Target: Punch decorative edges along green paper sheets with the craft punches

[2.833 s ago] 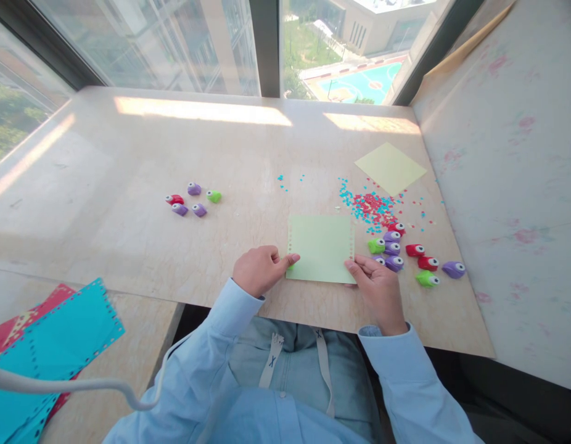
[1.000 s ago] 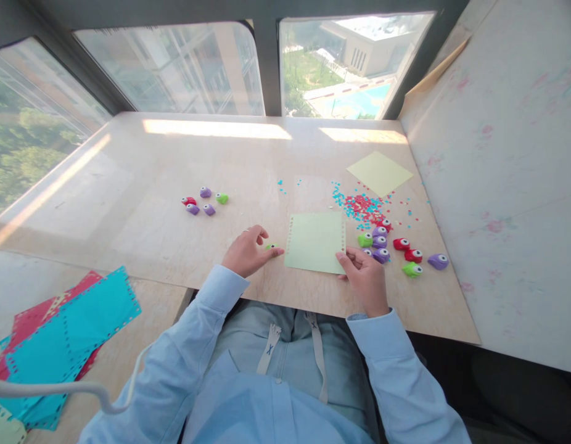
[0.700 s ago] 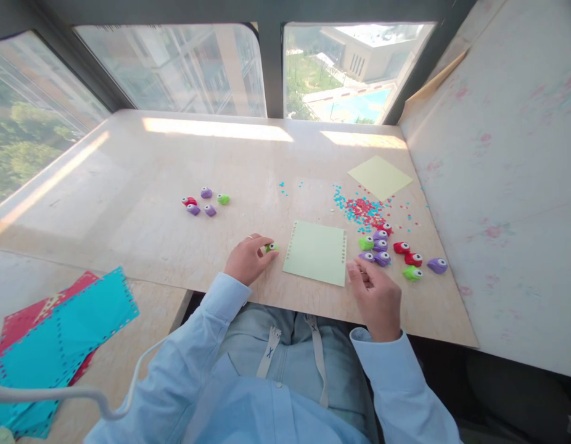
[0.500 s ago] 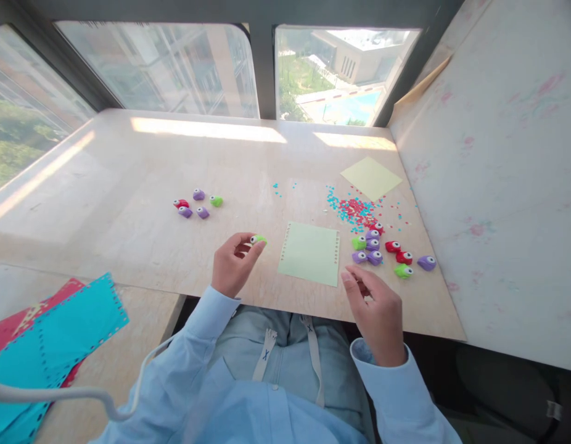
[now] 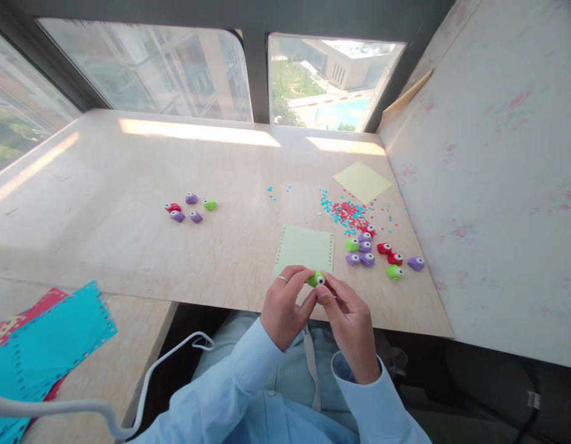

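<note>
Both my hands meet over the near table edge around a small green punch with a googly eye (image 5: 316,279). My left hand (image 5: 284,302) pinches it from the left, with a ring on one finger. My right hand (image 5: 345,314) closes on it from the right with thumb and fingertips. Just beyond them lies a light green paper square (image 5: 303,248) with punched holes along both side edges. To its right sits a cluster of several purple, red and green punches (image 5: 373,254).
Blue and red paper bits (image 5: 348,211) are scattered beyond the cluster. A yellow paper square (image 5: 362,181) lies at the far right. Several more punches (image 5: 189,207) sit at mid-left. Teal and red punched sheets (image 5: 40,333) lie on the lower surface at left. A white cable (image 5: 128,407) runs near my lap.
My left hand picked up the green punch from left of the green paper and brought it to the middle. My right hand left the paper's corner and joined it on the punch.
</note>
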{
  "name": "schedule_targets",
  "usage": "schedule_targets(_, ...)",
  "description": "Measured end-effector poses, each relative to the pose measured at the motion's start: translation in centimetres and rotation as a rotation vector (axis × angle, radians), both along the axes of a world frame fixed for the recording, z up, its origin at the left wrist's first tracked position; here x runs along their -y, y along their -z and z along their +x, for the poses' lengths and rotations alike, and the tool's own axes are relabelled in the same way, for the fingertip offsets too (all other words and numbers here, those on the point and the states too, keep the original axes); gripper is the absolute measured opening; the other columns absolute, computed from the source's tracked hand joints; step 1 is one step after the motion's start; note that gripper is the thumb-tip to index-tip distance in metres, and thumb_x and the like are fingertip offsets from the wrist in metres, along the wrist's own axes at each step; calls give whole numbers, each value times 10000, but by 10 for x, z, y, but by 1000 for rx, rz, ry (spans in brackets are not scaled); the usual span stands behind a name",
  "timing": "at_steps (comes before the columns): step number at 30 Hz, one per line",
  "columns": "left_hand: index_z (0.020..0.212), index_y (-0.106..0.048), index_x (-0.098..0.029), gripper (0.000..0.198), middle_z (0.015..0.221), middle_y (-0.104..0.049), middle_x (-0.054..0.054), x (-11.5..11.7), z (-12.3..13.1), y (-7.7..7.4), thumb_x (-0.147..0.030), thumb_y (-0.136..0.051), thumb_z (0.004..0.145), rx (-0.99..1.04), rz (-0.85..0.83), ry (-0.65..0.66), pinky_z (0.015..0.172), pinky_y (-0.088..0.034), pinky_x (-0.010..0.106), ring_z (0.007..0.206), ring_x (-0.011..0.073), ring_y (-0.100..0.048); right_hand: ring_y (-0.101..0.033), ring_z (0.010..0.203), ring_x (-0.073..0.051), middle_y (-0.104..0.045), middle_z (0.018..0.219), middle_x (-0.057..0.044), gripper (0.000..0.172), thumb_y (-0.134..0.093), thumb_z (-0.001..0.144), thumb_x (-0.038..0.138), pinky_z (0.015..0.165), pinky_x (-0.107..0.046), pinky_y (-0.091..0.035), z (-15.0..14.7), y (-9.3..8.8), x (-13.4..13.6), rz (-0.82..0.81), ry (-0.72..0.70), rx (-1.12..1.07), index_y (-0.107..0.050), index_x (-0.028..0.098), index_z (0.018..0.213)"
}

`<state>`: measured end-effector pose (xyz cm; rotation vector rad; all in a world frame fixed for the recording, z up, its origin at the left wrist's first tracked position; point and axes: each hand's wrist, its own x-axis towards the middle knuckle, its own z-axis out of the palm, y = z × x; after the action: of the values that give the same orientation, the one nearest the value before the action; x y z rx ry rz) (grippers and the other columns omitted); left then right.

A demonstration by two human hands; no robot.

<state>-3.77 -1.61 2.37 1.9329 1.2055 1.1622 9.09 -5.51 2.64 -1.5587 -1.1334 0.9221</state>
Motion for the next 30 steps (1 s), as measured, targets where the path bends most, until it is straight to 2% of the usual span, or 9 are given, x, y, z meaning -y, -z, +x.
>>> schedule_targets(5,1187,-594,-207,334,1126,-643,112,11,11,0,-136,-551,864,69,-23,105,882,-573,350,1027,198,-641,-697,936,-244,-713,1108,-115,438,-676,810,475,737,-347,-612,10,4,1,-22,132,-11,-685,193,1145)
schedule_targets(10,1260,-534,-216,416,1082,-684,80,11,13,5,-124,-550,855,160,-70,194,825,-581,315,961,169,-660,-701,853,-231,-738,1008,-103,438,-697,784,483,752,-350,-599,25,6,0,-47,173,53,-698,176,1097)
schedule_targets(13,1230,-548,-210,363,1079,-698,81,-3,9,11,-169,-558,869,39,-43,176,865,-561,354,993,192,-657,-694,856,-224,-737,1018,-97,438,-694,790,472,782,-360,-587,39,9,-4,-30,160,131,-688,182,1118)
schedule_targets(16,1248,-547,-184,387,1189,-659,129,-24,7,20,-255,-595,871,-197,34,172,954,-505,448,1137,265,-601,-691,842,-223,-737,1013,-93,432,-686,793,462,770,-366,-586,56,15,-11,3,170,241,-676,187,1125)
schedule_targets(19,1290,-536,-188,483,1318,-588,141,-44,9,30,-327,-656,843,-378,70,220,1022,-438,492,1277,313,-495,-693,826,-226,-737,1018,-86,335,-646,821,438,763,-378,-585,70,21,-19,30,77,394,-702,206,1056)
schedule_targets(22,1232,-597,-196,442,1298,-601,131,-55,11,40,-373,-675,834,-490,60,250,961,-447,498,1198,322,-527,-683,964,-261,-725,1089,-95,285,-592,864,406,863,-428,-559,77,27,-26,98,-45,523,-716,221,1043)
schedule_targets(25,1110,-674,-203,344,1242,-629,116,-59,11,49,-387,-697,820,-484,53,225,918,-448,486,1118,311,-544,-657,1051,-268,-713,1104,-102,266,-551,903,358,939,-451,-524,77,31,-30,149,-130,609,-716,224,1061)
schedule_targets(30,1034,-709,-230,263,1192,-647,90,-61,11,57,-376,-714,815,-401,52,200,917,-446,445,1091,275,-545,-658,1026,-263,-717,1081,-110,269,-524,930,322,921,-446,-534,77,37,-35,199,-175,690,-717,199,1072)
